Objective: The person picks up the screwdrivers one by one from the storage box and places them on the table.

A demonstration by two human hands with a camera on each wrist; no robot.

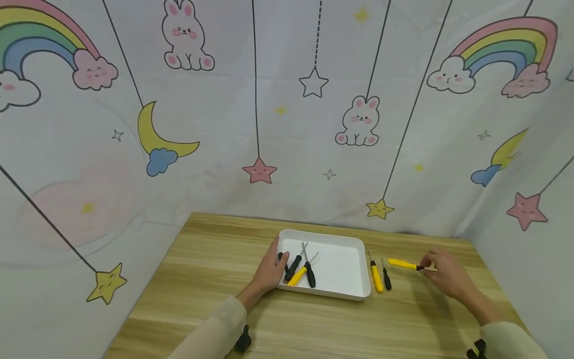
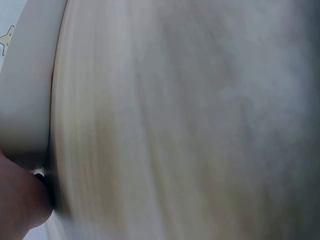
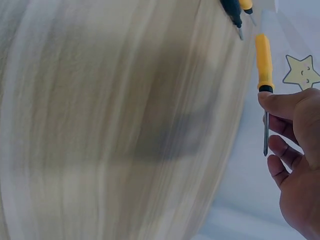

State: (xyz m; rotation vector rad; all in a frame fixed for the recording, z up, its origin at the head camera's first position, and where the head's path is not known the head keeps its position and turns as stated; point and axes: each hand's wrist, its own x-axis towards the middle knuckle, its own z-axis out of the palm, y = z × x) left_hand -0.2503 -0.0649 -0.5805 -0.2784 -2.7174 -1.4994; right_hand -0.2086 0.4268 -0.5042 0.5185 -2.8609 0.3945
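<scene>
My left hand [image 1: 269,267] grips the left side of a white tray [image 1: 341,264], thumb over the rim. In the left wrist view only part of that hand [image 2: 22,200] shows against the tray's outer wall [image 2: 30,90]. Inside the tray's left half lie a yellow-handled screwdriver [image 1: 298,275] and black-handled screwdrivers [image 1: 310,275], some crossing; the thumb partly hides one. To the right of the tray, my right hand [image 1: 450,276] pinches a yellow screwdriver [image 3: 264,60] just below its handle. Its shaft points down past the fingers in the right wrist view.
Between the tray and the right hand, another yellow screwdriver [image 1: 376,277] and a small black screwdriver [image 1: 386,278] lie side by side on the wooden table [image 1: 358,324]. A patterned white curtain [image 1: 287,134] hangs behind the table and at both sides.
</scene>
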